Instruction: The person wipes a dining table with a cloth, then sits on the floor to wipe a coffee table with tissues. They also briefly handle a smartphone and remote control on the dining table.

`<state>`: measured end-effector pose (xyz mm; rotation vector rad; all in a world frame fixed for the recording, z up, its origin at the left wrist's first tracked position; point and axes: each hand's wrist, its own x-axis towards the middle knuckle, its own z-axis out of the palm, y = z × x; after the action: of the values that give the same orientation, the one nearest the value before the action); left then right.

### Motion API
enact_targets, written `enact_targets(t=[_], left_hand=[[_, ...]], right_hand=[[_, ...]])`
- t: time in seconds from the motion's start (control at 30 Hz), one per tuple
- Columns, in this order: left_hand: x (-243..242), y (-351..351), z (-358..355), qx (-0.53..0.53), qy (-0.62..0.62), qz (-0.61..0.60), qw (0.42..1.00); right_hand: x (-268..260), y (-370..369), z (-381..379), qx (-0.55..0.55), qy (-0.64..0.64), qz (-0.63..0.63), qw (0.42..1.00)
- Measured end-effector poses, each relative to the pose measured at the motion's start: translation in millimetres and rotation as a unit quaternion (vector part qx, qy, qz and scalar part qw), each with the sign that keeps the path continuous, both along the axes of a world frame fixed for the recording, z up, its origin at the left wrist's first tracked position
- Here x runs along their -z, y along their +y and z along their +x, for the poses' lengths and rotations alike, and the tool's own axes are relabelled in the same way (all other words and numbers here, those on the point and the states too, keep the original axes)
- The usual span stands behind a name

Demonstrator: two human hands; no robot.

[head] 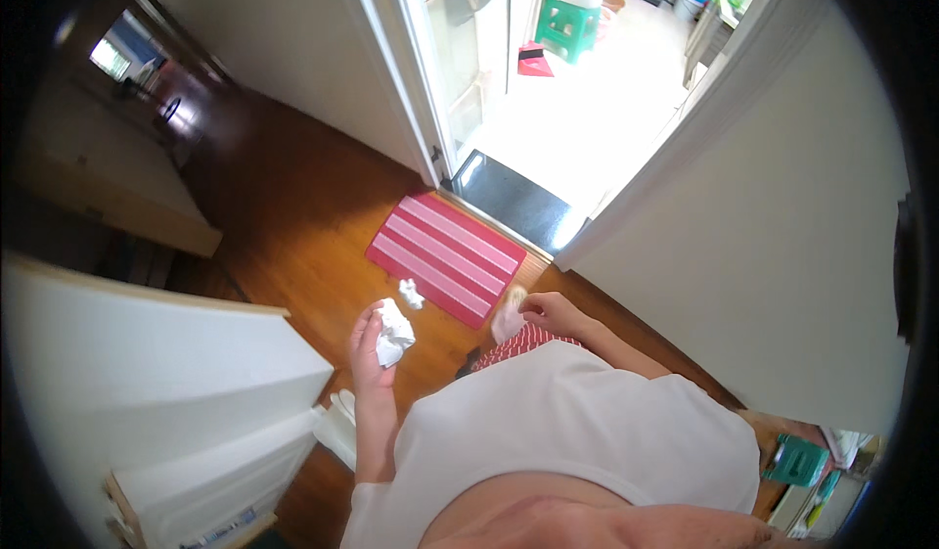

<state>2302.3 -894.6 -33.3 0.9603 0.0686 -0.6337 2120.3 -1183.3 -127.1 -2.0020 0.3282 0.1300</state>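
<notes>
My left hand (369, 343) holds a crumpled white tissue (396, 335) between thumb and fingers, above the wooden floor. A second crumpled white tissue (411, 293) shows just beyond it, beside the edge of a red and pink striped mat (447, 255). Whether that tissue rests on the floor is not certain. My right hand (555, 315) is low in front of my body with its fingers curled, over red and white striped clothing (524, 347). Pale footwear (508, 321) shows beside its fingertips, and I cannot tell whether the fingers hold anything.
Beyond the mat, a dark threshold slab (513, 200) leads through a doorway into a bright room. A red dustpan (535, 61) and green stool (568, 28) stand there. White furniture (169, 351) is on the left, a wall (748, 241) on the right. Another green stool (798, 461) sits lower right.
</notes>
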Motion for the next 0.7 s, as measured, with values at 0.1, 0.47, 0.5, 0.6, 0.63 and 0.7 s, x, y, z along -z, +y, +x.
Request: enact_targets(t=[0.1,0.47,0.5,0.6,0.63,0.7], left_hand=[[14.9,-65.0,55.1,0.052,0.004,-0.013,0.999],[5.6,-289.3,198.9,0.206,0.031,0.077,0.975],[10.9,-311.8,215.5,0.209,0.008,0.054,0.976],[4.4,-370.0,255.0,0.224,-0.024,0.030,0.974],[6.5,-382.0,268.7,0.232,-0.017,0.016,0.972],[11.8,-422.8,293.0,0.283,-0.005,0.046,0.958]], right_hand=[[7.7,-43.4,38.0,0.013,0.012,-0.024,1.000],[13.6,-223.5,190.0,0.144,-0.077,-0.044,0.986],[12.4,-238.3,196.1,0.160,-0.081,-0.046,0.983],[14.0,-276.2,200.0,0.223,-0.058,-0.036,0.972],[14.1,-285.3,197.9,0.250,-0.062,-0.033,0.966],[20.9,-305.6,175.3,0.339,-0.018,0.000,0.941]])
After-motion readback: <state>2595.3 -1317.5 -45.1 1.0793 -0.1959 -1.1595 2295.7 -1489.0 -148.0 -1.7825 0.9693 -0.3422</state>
